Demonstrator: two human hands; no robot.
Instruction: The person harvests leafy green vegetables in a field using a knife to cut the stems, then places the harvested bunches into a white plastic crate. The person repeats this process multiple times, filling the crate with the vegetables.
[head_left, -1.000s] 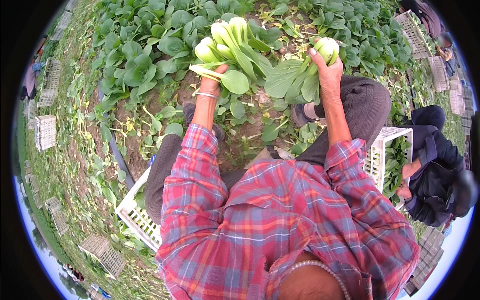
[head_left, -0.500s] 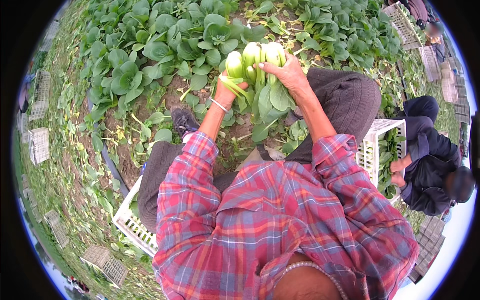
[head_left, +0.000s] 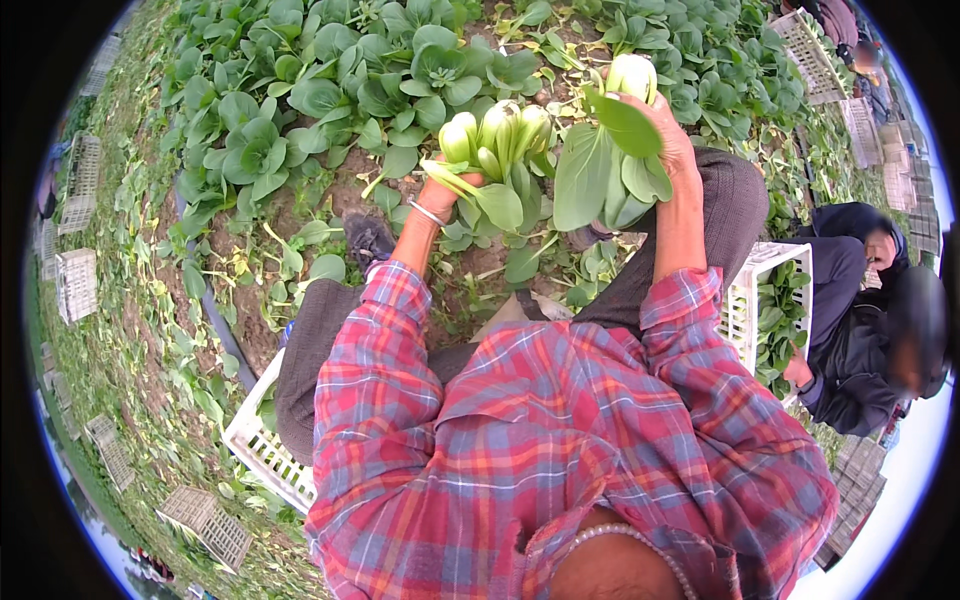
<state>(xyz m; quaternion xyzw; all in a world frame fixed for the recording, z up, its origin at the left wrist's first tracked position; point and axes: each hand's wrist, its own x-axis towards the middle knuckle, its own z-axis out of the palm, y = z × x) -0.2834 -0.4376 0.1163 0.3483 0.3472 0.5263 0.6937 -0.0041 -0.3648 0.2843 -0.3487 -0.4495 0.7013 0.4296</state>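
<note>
While the left hand [head_left: 452,192] is closed round a bunch [head_left: 495,135] of pale green heads, the right hand [head_left: 672,145] grips a separate head [head_left: 633,78]. Both sets are base up, leaves down, over the bare strip between the knees and the plants [head_left: 300,90].

Materials: head bases smooth, glossy, bulb-shaped, whitish green; some brown at the cut ends in the bunch. Stalks thick, leaves broad, oval, matte green. One big leaf flops across the right hand's fingers. Thin yellow-green stalks lie over the left hand's thumb side.

Bangle [head_left: 426,211] on left wrist: plain, pale, round. Shirt [head_left: 560,420]: red/blue plaid cloth. Trousers [head_left: 310,350]: dark, ribbed knit look. Soil [head_left: 265,300]: brown, littered with loose leaves; dark hose [head_left: 225,335] runs along it.

Markings: blue patch [head_left: 288,330] by the left crate [head_left: 270,440], too small to read. Both near crates are white slatted plastic; the right crate [head_left: 740,310] holds leaves, with a co-worker's hand [head_left: 797,368] at its edge.

Position: bunch sits just above the left hand, head at the right hand's fingertips; the two are near each other, bases well apart.
</note>
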